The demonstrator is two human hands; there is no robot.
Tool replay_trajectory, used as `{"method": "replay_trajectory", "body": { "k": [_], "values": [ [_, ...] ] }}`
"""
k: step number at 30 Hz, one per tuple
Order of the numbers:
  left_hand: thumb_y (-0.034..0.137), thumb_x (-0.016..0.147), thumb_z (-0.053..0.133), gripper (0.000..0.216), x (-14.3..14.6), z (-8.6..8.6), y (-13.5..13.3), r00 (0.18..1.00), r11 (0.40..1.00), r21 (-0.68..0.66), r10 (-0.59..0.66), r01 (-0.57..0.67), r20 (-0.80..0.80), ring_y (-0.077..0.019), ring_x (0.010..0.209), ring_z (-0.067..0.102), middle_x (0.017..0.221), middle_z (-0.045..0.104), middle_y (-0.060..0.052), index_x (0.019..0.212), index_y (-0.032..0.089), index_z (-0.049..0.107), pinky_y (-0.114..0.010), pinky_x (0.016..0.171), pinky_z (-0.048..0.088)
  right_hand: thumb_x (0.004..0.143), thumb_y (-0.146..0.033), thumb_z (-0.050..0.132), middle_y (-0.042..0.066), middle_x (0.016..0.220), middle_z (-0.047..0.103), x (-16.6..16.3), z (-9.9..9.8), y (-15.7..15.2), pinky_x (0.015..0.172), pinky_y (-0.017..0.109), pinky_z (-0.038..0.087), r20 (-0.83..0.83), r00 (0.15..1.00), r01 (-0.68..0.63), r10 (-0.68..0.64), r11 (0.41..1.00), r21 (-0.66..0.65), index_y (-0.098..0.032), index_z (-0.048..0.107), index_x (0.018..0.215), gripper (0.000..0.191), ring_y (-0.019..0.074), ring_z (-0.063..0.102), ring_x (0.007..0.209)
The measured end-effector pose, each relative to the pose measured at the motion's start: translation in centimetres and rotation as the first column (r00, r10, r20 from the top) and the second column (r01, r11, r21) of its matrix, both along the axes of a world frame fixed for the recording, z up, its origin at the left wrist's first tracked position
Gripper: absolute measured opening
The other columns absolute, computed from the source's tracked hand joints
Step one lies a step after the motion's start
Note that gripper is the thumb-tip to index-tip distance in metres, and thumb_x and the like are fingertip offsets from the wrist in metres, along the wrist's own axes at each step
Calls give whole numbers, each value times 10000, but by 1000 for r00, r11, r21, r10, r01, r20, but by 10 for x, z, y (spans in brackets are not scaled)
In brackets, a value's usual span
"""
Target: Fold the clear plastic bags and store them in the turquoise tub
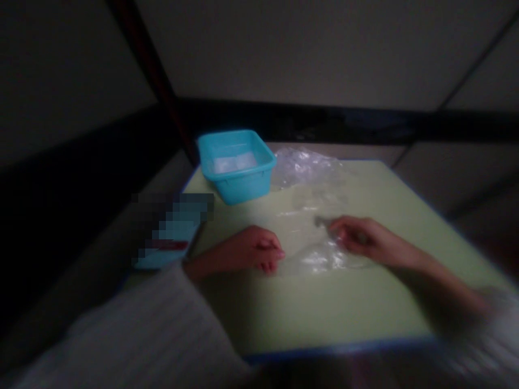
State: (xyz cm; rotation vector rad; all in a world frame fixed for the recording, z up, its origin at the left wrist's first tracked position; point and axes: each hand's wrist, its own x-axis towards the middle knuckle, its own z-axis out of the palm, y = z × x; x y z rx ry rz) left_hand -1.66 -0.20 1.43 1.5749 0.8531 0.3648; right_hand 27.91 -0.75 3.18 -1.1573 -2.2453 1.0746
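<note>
Pale green counter (324, 313) filled the middle of the frame, edged in blue along its near side, and everything in play sat on it. At its far left corner, upper centre-left of the frame, stood a turquoise tub (237, 167) with something whitish inside (too blurred to name). Just right of the tub lay a crumpled heap of clear plastic (304, 167), touching or nearly touching the tub's side. A blurred-out patch hid whatever sat at the counter's left edge.

Between the two hands, in the centre of the frame, lay a clear plastic bag (314, 259), flat on the counter with its long axis running roughly left to right across the picture. The left hand (253, 251) rested at the bag's left end, fingers curled down onto the counter, their tips at or on the plastic's edge; whether that grip actually pinched the film could not be told. The right hand (360, 237) lay over the bag's right end, its grip closed around the plastic, with a small grey bit (322, 220) poking out leftward from the fingertips (its nature unclear). So the bag stretched from one grip to the other, with the right hand more firmly on it.
</note>
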Motion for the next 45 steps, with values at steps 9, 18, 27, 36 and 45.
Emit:
{"method": "replay_trajectory", "body": {
  "k": [9, 18, 27, 36, 45],
  "values": [
    [277, 678, 734, 218, 2, -2, 1, 1000, 999, 26, 19, -19, -23, -135, 553, 644, 585, 672, -2, 764, 140, 589, -198, 514, 449, 829, -276, 560, -1, 716, 560, -7, 0, 2, 527, 232, 406, -19, 994, 106, -106, 994, 22, -148, 547, 1021, 231, 117, 513, 591],
    [233, 662, 728, 204, 3, -8, 0, 999, 996, 75, 41, -39, -31, -134, 536, 631, 577, 659, 5, 761, 141, 575, -202, 503, 448, 831, -303, 555, 7, 688, 572, -4, -7, 6, 511, 240, 395, 29, 978, 199, -205, 970, 143, -141, 550, 1015, 246, 126, 504, 574],
    [260, 769, 647, 223, 16, 18, -23, 970, 767, 625, 236, -145, -65, -165, 774, 617, 909, 660, -51, 970, 169, 621, -249, 648, 502, 856, -337, 596, 6, 740, 593, -10, -2, 3, 581, 261, 478, -403, 855, 279, -325, 945, -170, -190, 531, 983, 205, 128, 589, 645],
    [503, 859, 547, 726, 38, -2, -42, 909, 494, 763, -248, 417, -336, -285, 1379, 280, 1468, 324, -206, 1388, 43, 356, -401, 1144, 224, 875, -293, 597, 57, 927, 688, -19, -3, -1, 804, 330, 529, -478, 841, 36, -254, 907, -420, -189, 499, 1094, 261, 148, 672, 839],
    [553, 870, 494, 759, 37, -13, -40, 913, 500, 766, -268, 404, -306, -280, 1398, 229, 1495, 273, -181, 1435, 95, 277, -419, 1154, 187, 860, -341, 619, 63, 953, 689, -20, -13, 3, 877, 366, 507, -462, 862, -28, -208, 890, -454, -180, 480, 1107, 326, 151, 665, 893]
  ]
}}
